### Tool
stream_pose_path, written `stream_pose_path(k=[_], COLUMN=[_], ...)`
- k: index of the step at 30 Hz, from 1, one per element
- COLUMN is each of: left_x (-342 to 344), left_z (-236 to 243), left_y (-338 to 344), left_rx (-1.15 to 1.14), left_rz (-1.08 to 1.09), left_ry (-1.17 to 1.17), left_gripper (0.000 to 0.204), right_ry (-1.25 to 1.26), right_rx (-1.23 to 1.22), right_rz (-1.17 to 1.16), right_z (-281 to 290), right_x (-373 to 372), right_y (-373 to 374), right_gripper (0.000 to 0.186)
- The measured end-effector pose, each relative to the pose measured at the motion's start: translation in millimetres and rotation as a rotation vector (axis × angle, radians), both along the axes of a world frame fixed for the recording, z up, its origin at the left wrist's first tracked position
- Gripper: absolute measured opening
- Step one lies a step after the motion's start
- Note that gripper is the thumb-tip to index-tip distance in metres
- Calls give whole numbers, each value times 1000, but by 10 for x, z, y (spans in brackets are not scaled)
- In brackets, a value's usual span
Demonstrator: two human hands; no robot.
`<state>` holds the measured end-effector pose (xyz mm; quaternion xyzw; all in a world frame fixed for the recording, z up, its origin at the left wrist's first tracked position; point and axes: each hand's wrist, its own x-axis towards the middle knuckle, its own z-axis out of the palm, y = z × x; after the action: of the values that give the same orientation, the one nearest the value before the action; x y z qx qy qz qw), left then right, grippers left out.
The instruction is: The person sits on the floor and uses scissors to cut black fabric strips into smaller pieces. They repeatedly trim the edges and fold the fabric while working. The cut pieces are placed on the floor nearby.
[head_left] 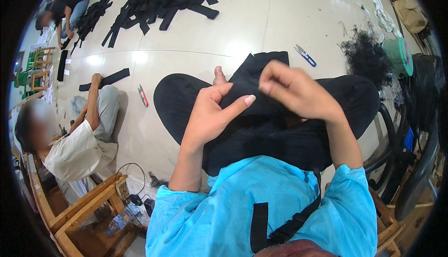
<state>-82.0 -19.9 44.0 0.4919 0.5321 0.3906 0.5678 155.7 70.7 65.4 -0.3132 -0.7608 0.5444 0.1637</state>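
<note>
A black cloth piece [261, 65] lies over my black-trousered lap, its cut far end reaching past my crossed legs. My left hand [207, 112] is at the cloth's left side, thumb stretched out and apart from the forefinger; its other fingers are mostly hidden. Above the cloth's right side, my right hand [301, 91] is raised with thumb and forefinger pinched together. Motion blurs its fingertips, and anything between them is too small to make out. Black cloth against black trousers makes the near edge of the piece hard to see.
Blue-handled thread snips [305, 55] lie ahead right, red-handled snips [143, 95] to the left. A large pile of black strips [163, 0] is ahead. Tangled black thread [366, 56] sits by a green stool [399, 56]. Two people work on the left, one holding a black strip [114, 77].
</note>
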Motion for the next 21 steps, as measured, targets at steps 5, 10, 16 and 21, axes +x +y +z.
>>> stream_pose_path(k=[5,10,16,21], left_x=[-74,-131,-130,-70], left_z=[120,-1,33,50], left_y=[-43,-101,-67,23], left_rx=[-45,-72,-38,-1], left_rz=[61,-16,-118,-142], left_ry=[-49,-39,58,79], left_gripper=[22,22,22,24], right_ry=[-253,-46,353,521], right_rx=[30,-50,-289,-214], right_rz=[144,-75,-446,-526], right_z=[92,46,70,63], right_x=[-112,-80,484,508], right_y=[-87,-105,392,508], right_gripper=[27,41,44,36])
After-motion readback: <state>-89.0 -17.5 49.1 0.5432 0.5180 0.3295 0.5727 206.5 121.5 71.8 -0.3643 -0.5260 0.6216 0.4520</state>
